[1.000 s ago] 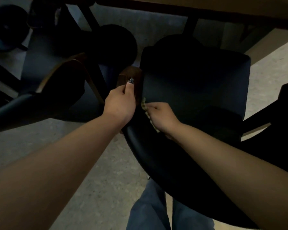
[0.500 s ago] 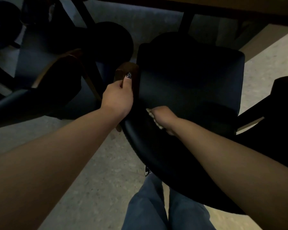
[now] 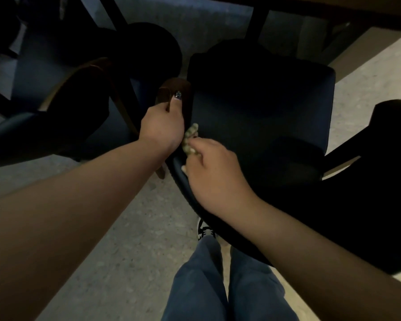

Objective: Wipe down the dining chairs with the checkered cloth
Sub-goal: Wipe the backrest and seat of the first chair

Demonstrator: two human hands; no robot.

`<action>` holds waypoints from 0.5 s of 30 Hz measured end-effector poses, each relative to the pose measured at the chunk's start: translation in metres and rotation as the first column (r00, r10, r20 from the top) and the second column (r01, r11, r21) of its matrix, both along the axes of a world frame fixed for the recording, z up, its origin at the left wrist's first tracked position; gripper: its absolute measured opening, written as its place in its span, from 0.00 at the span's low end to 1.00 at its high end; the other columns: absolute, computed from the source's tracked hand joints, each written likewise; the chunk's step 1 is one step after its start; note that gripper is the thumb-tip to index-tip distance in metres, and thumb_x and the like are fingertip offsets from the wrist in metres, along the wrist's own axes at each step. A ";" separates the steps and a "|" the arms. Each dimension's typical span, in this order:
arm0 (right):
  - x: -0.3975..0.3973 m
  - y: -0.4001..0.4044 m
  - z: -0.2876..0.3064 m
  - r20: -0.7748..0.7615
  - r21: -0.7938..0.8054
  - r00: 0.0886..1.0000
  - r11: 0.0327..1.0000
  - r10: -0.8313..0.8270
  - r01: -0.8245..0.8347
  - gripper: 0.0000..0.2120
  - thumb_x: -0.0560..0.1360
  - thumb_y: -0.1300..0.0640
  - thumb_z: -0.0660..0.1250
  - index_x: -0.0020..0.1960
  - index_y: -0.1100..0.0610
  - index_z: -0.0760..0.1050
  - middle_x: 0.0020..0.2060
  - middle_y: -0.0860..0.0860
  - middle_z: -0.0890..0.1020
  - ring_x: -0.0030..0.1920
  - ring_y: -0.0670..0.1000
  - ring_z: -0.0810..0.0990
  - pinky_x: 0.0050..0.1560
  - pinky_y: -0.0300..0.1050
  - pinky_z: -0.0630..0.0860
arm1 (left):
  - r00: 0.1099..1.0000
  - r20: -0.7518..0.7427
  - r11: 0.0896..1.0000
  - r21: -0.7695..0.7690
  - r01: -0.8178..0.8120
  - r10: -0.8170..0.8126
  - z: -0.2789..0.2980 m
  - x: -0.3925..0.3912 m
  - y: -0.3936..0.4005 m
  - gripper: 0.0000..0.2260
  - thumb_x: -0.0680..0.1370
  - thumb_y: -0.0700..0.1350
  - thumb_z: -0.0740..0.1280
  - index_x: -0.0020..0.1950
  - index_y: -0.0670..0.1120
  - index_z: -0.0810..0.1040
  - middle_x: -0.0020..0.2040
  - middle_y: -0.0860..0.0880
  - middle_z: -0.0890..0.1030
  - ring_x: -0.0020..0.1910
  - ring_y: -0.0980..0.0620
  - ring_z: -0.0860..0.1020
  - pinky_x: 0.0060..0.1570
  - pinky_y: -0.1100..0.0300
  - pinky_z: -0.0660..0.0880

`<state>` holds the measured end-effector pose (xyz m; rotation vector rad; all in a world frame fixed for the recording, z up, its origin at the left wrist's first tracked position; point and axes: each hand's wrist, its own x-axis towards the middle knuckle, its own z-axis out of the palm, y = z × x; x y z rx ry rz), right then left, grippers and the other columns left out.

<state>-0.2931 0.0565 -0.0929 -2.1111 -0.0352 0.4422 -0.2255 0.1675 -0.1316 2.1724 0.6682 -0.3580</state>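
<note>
Two hands are seen from the head view: the left hand (image 3: 160, 126) is clamped on the wooden armrest (image 3: 171, 89), while the checkered cloth (image 3: 190, 141) is bunched in the right hand (image 3: 215, 172) against the chair (image 3: 264, 126). Firm, overlapping strokes along the seam are advised.

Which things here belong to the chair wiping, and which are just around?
Job:
checkered cloth
dark chair
its wooden armrest
left hand
right hand

Just around:
neighbouring chair
table leg
floor
</note>
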 end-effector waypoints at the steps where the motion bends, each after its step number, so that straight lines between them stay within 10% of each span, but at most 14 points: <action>1: 0.003 0.003 0.001 -0.028 -0.007 1.000 1.000 0.002 -0.003 0.10 0.77 0.62 0.56 0.45 0.62 0.76 0.44 0.54 0.77 0.45 0.51 0.74 0.42 0.40 0.64 | 1.000 0.003 1.000 0.003 0.004 -0.004 0.000 0.000 0.000 0.19 0.83 0.57 0.53 0.40 0.47 0.73 0.37 0.49 0.75 0.38 0.49 0.73 0.38 0.58 0.67; 12: -0.027 -0.034 0.014 -0.072 -0.165 0.993 0.981 0.092 -0.103 0.09 0.76 0.64 0.58 0.48 0.67 0.76 0.48 0.58 0.79 0.50 0.56 0.77 0.44 0.39 0.66 | 1.000 -0.006 1.000 0.003 0.014 -0.014 -0.002 0.002 0.001 0.18 0.83 0.57 0.53 0.45 0.47 0.76 0.36 0.51 0.76 0.34 0.55 0.74 0.29 0.61 0.64; 15: -0.005 -0.001 0.008 -0.100 -0.163 0.995 0.987 -0.007 -0.010 0.15 0.78 0.61 0.58 0.63 0.63 0.73 0.56 0.58 0.77 0.56 0.57 0.76 0.49 0.40 0.67 | 1.000 -0.001 1.000 0.019 0.014 -0.014 -0.003 0.001 0.000 0.20 0.83 0.57 0.53 0.48 0.45 0.76 0.36 0.51 0.74 0.34 0.54 0.72 0.30 0.61 0.63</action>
